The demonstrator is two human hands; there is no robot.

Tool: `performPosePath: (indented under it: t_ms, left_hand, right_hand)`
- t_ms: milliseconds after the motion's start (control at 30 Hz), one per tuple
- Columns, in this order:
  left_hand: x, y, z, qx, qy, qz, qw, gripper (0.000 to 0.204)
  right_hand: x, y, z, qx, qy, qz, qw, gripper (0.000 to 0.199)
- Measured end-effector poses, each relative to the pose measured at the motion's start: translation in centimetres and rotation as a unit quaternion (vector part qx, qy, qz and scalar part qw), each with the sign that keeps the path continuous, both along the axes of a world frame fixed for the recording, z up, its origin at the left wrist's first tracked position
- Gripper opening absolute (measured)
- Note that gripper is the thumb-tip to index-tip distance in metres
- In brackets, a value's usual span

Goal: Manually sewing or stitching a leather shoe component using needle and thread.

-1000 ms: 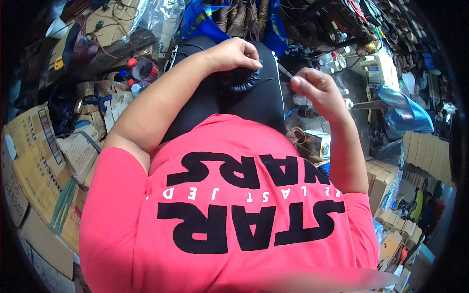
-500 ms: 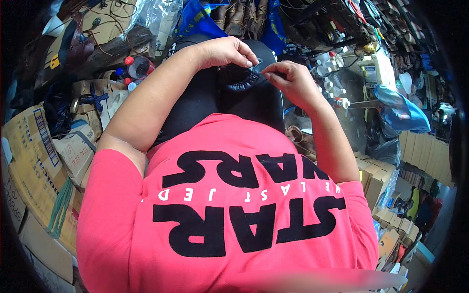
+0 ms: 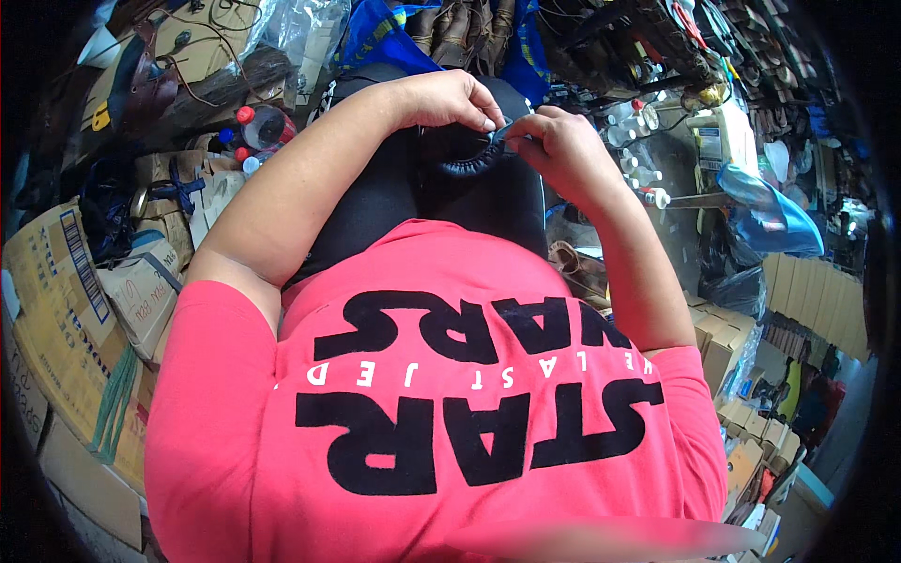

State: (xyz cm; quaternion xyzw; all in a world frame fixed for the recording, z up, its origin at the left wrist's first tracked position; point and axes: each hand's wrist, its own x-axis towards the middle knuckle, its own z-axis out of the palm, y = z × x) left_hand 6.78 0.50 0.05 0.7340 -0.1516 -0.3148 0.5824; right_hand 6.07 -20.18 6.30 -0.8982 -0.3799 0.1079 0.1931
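A black, shiny leather shoe piece (image 3: 466,167) with a gathered, pleated edge rests over my thighs. At its far right edge my left hand (image 3: 460,101) pinches the rim between thumb and fingers, coming in from the left. Close beside those fingertips, my right hand (image 3: 554,138) has thumb and fingers closed on a thin grey-black flap (image 3: 504,129) of the same piece. Much of the shoe piece lies in shadow against my dark trousers (image 3: 371,202), and my left hand hides its far side.
Bottles with red caps (image 3: 266,127) stand to the left, beside cardboard boxes (image 3: 66,310). Brown wooden shoe forms (image 3: 455,38) lie on a blue bag (image 3: 385,38) ahead. On the right are small bottles (image 3: 643,159), a white container (image 3: 723,136) and a blue plastic bag (image 3: 774,216).
My right hand has moved slightly left and closed in on the flap, near the left hand's fingertips. My left hand has hardly moved.
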Motion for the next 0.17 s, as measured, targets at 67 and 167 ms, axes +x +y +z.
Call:
performPosePath:
  t_ms: [67, 167]
  left_hand:
    - [0.47, -0.15, -1.31, -0.039, -0.041, -0.010, 0.998, 0.027]
    - [0.78, -0.05, -1.72, -0.017, -0.047, -0.026, 0.998, 0.026]
  right_hand:
    - [-0.02, 0.33, 0.49, -0.063, -0.037, 0.018, 0.997, 0.014]
    - [0.88, -0.20, -0.48, 0.016, 0.072, 0.022, 0.997, 0.013]
